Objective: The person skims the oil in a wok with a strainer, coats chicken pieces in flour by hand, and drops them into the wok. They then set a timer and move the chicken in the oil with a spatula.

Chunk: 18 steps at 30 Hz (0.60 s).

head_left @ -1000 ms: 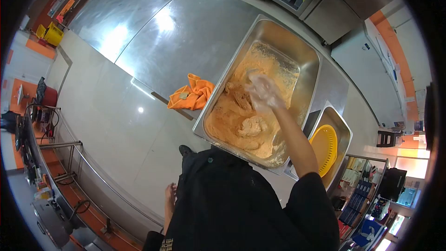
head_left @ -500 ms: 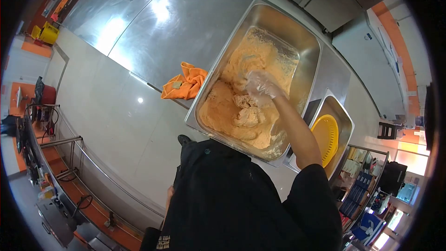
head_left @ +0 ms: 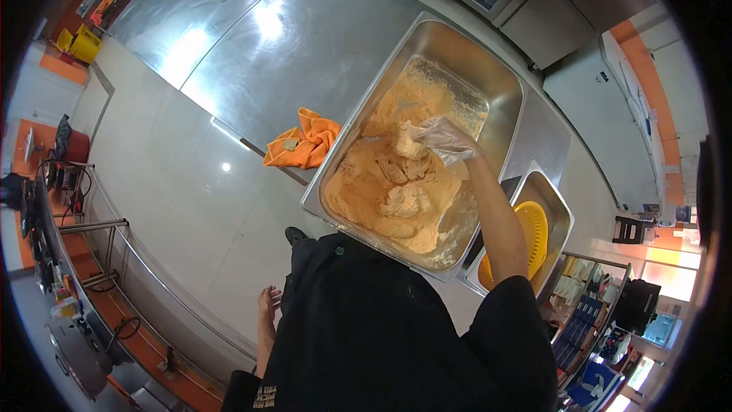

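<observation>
The floured piece (head_left: pixel 408 141) is now up off the orange flour (head_left: pixel 374 210), gripped by the gloved right hand (head_left: pixel 448 140), so it looks coated; the left hand (head_left: pixel 267 301) hangs loose.

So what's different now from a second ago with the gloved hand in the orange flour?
The right hand in its clear plastic glove dipped into the orange flour, closed its grip on a pale floured lump and lifted it. The big steel pan, the crumpled orange cloth and the round yellow strainer stayed put; the left hand still hangs open by the side.
</observation>
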{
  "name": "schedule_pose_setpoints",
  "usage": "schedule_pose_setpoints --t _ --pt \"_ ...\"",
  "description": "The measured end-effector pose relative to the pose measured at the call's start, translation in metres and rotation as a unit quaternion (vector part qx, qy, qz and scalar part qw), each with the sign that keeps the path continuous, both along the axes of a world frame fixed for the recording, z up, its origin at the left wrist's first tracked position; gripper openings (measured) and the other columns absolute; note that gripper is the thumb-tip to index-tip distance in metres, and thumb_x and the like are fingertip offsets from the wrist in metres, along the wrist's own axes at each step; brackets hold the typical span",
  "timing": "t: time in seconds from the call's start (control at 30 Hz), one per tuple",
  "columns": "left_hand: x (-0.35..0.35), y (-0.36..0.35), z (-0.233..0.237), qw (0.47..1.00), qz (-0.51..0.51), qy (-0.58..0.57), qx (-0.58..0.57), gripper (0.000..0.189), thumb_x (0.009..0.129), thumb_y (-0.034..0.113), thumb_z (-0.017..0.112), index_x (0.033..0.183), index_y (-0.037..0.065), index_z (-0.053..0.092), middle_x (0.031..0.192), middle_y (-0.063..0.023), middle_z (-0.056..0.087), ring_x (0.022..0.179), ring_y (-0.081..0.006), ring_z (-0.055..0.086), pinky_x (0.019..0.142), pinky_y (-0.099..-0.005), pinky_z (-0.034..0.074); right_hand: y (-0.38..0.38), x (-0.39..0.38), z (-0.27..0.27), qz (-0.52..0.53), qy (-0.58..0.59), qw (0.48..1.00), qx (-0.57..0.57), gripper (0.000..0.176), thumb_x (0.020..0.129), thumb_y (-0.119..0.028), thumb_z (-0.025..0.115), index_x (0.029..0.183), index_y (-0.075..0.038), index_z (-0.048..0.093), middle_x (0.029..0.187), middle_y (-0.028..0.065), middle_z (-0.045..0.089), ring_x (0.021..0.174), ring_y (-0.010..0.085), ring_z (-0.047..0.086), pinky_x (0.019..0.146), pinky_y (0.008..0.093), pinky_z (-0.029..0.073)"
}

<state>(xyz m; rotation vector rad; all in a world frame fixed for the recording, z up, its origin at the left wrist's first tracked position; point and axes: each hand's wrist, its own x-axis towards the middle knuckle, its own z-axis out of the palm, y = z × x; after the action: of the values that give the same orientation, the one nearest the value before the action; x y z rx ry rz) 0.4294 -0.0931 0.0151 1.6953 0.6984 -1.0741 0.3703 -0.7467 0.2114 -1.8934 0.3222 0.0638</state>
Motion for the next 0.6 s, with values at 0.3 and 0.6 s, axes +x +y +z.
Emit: schedule_pose_setpoints --t 0.3,0.6 --pt "-0.019 0.018 -0.022 0.995 -0.098 -0.020 0.007 0.031 0.083 0.032 0.047 0.101 0.008 0.053 0.082 -0.0054 0.057 0.069 -0.0167 0.052 0.061 -0.0329 0.042 -0.020 0.001 -0.007 -0.037 0.030 0.992 0.116 0.021 0.067 -0.020 0.068 0.070 0.000 0.062 0.060 0.0007 0.054 0.053 0.0085 0.047 0.049 0.0246 0.038" --pt "0.016 -0.001 -0.005 0.998 0.009 -0.054 -0.020 0.026 0.085 0.030 0.047 0.097 0.008 0.052 0.083 -0.0064 0.058 0.069 -0.0196 0.058 0.058 -0.0330 0.046 -0.012 0.012 -0.001 -0.059 -0.009 0.998 0.011 0.019 0.068 -0.010 0.063 0.052 -0.006 0.053 0.047 -0.0019 0.042 0.042 0.0088 0.040 0.037 0.0244 0.029"
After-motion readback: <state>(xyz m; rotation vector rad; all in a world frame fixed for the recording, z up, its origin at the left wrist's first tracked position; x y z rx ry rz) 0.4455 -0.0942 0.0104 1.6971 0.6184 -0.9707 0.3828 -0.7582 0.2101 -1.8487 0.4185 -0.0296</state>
